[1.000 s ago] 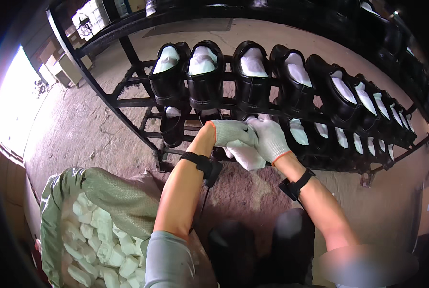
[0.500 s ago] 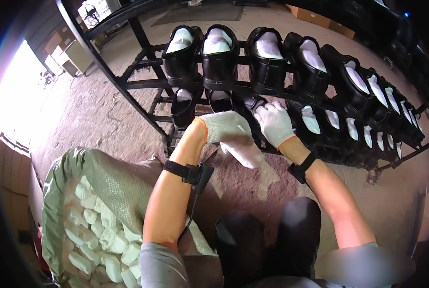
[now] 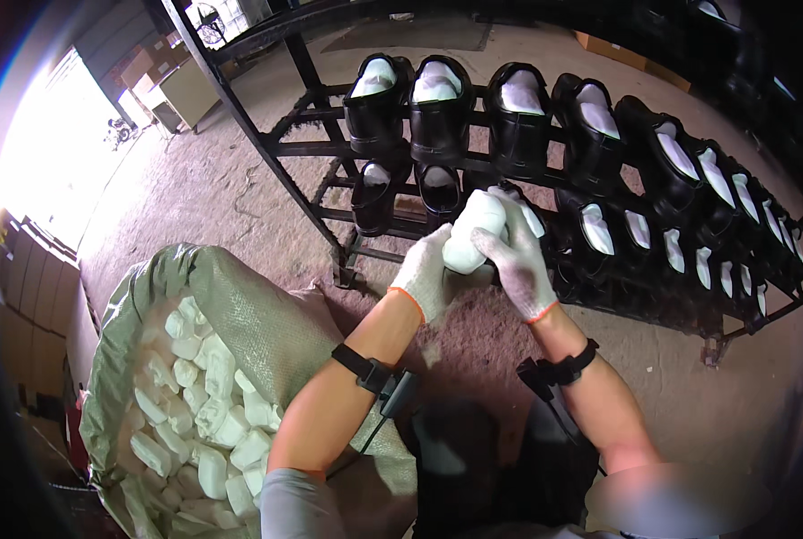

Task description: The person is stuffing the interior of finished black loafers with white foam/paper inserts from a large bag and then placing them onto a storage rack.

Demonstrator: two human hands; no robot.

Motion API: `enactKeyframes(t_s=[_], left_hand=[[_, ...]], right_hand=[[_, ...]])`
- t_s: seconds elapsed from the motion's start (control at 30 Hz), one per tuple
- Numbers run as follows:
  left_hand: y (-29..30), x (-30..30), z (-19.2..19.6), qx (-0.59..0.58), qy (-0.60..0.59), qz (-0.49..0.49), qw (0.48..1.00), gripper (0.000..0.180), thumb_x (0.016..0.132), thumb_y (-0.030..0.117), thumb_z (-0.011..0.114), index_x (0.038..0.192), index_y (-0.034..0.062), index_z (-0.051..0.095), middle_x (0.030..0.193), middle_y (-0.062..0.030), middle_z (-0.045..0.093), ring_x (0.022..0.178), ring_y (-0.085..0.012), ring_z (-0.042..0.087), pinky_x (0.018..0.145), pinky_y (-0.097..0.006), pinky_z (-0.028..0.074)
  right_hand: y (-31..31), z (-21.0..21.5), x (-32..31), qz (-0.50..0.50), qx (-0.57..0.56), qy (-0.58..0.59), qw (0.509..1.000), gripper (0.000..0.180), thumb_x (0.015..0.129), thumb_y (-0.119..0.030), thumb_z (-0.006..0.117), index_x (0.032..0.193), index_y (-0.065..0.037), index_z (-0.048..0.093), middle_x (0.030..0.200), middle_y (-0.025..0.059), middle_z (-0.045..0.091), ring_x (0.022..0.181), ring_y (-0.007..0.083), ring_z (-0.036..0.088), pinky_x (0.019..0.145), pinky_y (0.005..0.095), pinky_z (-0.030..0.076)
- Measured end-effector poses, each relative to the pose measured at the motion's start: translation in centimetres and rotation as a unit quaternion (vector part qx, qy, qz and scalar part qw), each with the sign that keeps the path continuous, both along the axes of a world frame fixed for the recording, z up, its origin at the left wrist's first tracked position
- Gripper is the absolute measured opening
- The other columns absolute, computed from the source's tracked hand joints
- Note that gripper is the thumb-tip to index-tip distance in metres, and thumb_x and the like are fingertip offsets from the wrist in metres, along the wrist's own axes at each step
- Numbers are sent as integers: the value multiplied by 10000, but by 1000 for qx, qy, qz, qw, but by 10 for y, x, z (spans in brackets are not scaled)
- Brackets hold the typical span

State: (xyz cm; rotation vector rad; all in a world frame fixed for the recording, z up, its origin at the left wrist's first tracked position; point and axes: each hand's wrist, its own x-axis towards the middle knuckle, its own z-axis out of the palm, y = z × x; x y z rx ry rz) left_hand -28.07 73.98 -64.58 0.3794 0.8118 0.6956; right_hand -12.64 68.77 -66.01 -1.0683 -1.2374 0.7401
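Both my hands wear white knit gloves and hold one white wad of stuffing paper [image 3: 473, 235] between them. My left hand [image 3: 426, 278] grips it from below. My right hand [image 3: 514, 260] wraps over its top and right side. The wad is in front of the lower shelf of a black metal rack [image 3: 302, 153] that carries rows of black shoes [image 3: 437, 112], most with white stuffing inside. A black strap with a small device sits on each of my forearms.
An open green woven sack [image 3: 248, 314] full of several white paper wads [image 3: 195, 404] stands at my lower left. Cardboard boxes [image 3: 33, 296] are stacked at the far left. The floor is bare concrete. A bright doorway glows at the upper left.
My view has moved closer to the rack. The wad in my hands looks rounder and more compact than before, and my hands have shifted slightly right.
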Motion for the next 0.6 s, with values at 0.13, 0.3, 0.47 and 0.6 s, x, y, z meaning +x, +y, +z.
enactKeyframes(t_s=[0.13,0.3,0.47,0.6], left_hand=[[16,-15,-29,92,108,-21,990,414,1173,397,484,1388,67,612,1071,-120,753,828,-307,768,703,-507,669],[41,-9,-51,414,402,125,807,327,1049,76,578,1373,44,613,890,-110,672,790,-268,708,708,-433,593],[87,-30,-44,690,469,171,524,377,957,102,659,1330,54,687,1172,-198,726,1059,-414,697,945,-501,578],[129,-25,-47,608,558,56,561,381,918,107,683,1289,33,725,1305,-312,664,1177,-508,678,1032,-538,572]], right_hand=[[25,-1,-13,-35,-25,123,991,626,972,-44,764,1541,10,509,1389,113,647,1212,208,670,1053,353,567],[101,-47,12,-191,-16,59,980,621,948,-216,836,1446,31,559,1199,169,708,1080,205,712,941,355,595],[104,-12,-12,-175,-145,-118,967,622,967,-454,782,1219,110,707,906,222,773,701,302,764,617,425,612],[115,-12,-8,-205,-138,-353,903,640,1002,-524,713,1154,98,732,988,352,766,858,424,795,771,485,642]])
